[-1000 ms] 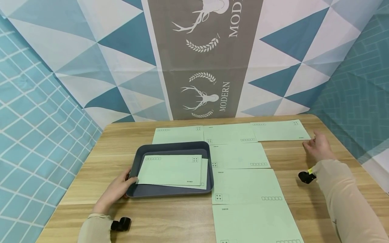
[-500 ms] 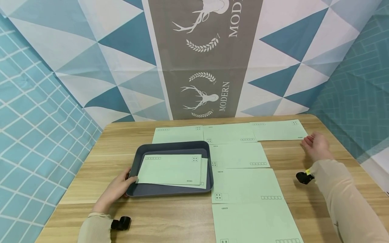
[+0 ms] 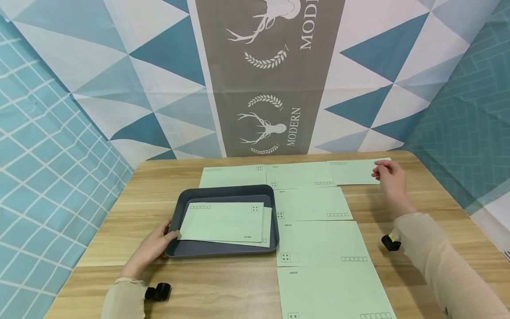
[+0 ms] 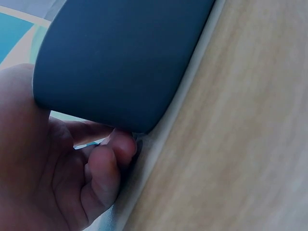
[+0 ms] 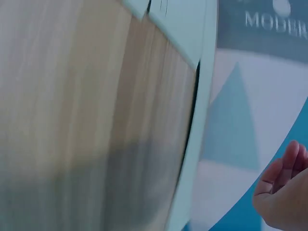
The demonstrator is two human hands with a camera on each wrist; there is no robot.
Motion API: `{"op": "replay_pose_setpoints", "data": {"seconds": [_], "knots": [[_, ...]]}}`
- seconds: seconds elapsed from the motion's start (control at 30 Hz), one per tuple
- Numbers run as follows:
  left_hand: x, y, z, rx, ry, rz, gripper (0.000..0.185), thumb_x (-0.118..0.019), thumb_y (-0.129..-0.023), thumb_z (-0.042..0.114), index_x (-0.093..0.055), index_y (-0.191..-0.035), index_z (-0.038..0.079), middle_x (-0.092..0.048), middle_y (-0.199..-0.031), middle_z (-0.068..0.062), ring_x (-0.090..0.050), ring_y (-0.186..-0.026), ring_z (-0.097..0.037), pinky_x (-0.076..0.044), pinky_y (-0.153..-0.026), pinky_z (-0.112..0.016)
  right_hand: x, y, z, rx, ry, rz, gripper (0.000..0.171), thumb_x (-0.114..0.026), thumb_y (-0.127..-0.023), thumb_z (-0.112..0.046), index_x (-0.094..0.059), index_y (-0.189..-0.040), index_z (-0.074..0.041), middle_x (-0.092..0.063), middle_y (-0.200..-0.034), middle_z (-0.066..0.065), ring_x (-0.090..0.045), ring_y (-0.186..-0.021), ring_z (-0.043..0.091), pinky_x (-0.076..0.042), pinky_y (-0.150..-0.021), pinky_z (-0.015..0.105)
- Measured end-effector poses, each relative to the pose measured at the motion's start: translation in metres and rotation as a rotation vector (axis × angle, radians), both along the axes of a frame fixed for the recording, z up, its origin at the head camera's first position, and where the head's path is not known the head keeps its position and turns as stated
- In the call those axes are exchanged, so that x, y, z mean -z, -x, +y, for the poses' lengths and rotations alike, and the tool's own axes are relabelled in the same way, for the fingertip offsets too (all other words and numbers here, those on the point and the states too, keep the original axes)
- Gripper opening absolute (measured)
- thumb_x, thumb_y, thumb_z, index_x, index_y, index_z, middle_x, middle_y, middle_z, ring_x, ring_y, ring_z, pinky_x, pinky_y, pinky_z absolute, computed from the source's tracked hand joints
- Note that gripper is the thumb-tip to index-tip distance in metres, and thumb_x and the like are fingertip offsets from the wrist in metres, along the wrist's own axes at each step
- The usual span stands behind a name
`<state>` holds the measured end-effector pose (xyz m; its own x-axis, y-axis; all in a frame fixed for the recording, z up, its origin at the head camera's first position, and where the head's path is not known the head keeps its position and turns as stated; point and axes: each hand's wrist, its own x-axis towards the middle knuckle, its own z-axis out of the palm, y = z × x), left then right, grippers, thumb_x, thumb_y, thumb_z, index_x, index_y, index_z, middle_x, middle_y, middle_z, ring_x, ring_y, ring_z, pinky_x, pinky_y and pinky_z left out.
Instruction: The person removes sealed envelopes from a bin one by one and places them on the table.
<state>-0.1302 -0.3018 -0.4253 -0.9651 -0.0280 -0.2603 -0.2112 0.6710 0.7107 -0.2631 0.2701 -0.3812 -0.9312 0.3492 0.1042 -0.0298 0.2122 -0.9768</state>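
Observation:
My left hand grips the left side of a dark grey tray, thumb over the rim. In the left wrist view, its curled fingers show below the tray's dark wall. Inside the tray lies a small stack of pale green envelopes, slightly fanned. My right hand hovers over the right end of the far right envelope, fingers loosely bent and holding nothing. The right wrist view catches only part of that hand, at the lower right.
Several pale green envelopes lie flat: an envelope behind the tray, another beside it, and a column running forward, including an envelope and a near one. The wooden tabletop ends at a patterned wall cloth.
My right hand has left the right edge of the far right envelope and moved left and slightly up, over that envelope's end. The left hand and tray have stayed put.

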Motion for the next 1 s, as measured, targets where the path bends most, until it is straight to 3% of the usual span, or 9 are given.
{"op": "replay_pose_setpoints", "data": {"seconds": [0.1,0.3,0.47,0.67,0.83,1.0], "knots": [[0.000,0.000,0.000,0.001,0.005,0.001,0.063,-0.045,-0.094,0.032,-0.020,-0.142,0.000,-0.043,-0.123,-0.029,-0.050,-0.059,-0.019,-0.045,-0.048,-0.033,-0.002,-0.005,-0.021,-0.085,-0.221,0.044,0.018,-0.039,-0.096,-0.015,-0.055,-0.101,-0.008,-0.054,-0.079,-0.008,-0.054,-0.067,-0.005,-0.044,-0.063,0.009],[0.000,0.000,0.001,-0.001,0.005,0.000,0.063,-0.046,-0.094,0.032,-0.021,-0.142,0.000,-0.044,-0.123,-0.028,-0.050,-0.059,-0.019,-0.045,-0.048,-0.033,-0.005,-0.017,-0.063,-0.260,-0.451,0.159,0.021,-0.042,-0.096,-0.013,-0.054,-0.109,-0.001,-0.058,-0.090,0.010,-0.055,-0.074,0.006,-0.044,-0.061,0.013],[-0.001,0.000,0.002,-0.001,0.013,0.001,0.063,-0.046,-0.094,0.032,-0.021,-0.142,-0.001,-0.044,-0.122,-0.029,-0.050,-0.060,-0.019,-0.045,-0.048,-0.033,-0.006,-0.025,-0.092,-0.399,-0.557,0.218,0.018,-0.045,-0.094,-0.009,-0.054,-0.108,-0.003,-0.058,-0.089,0.008,-0.055,-0.076,0.016,-0.044,-0.060,0.019],[-0.003,-0.001,0.002,0.005,0.009,-0.004,0.064,-0.045,-0.094,0.032,-0.020,-0.142,-0.001,-0.042,-0.124,-0.030,-0.050,-0.060,-0.019,-0.045,-0.048,-0.033,-0.003,-0.035,-0.124,-0.517,-0.684,0.316,0.018,-0.048,-0.093,-0.007,-0.055,-0.108,-0.002,-0.060,-0.092,0.007,-0.056,-0.081,0.017,-0.047,-0.069,0.032],[-0.003,-0.001,0.001,0.007,0.015,-0.009,0.064,-0.045,-0.094,0.033,-0.019,-0.142,-0.001,-0.042,-0.125,-0.030,-0.050,-0.060,-0.019,-0.045,-0.048,-0.033,0.002,-0.042,-0.150,-0.562,-0.792,0.430,0.016,-0.053,-0.089,-0.005,-0.058,-0.104,-0.003,-0.060,-0.094,0.006,-0.057,-0.082,0.016,-0.049,-0.071,0.034],[-0.001,0.000,0.000,0.009,0.011,-0.009,0.065,-0.045,-0.094,0.034,-0.019,-0.143,0.000,-0.042,-0.125,-0.030,-0.050,-0.060,-0.019,-0.045,-0.048,-0.033,0.008,-0.047,-0.175,-0.599,-0.907,0.480,0.014,-0.057,-0.086,-0.006,-0.061,-0.099,-0.007,-0.060,-0.094,0.001,-0.059,-0.085,0.015,-0.049,-0.074,0.031]]}}
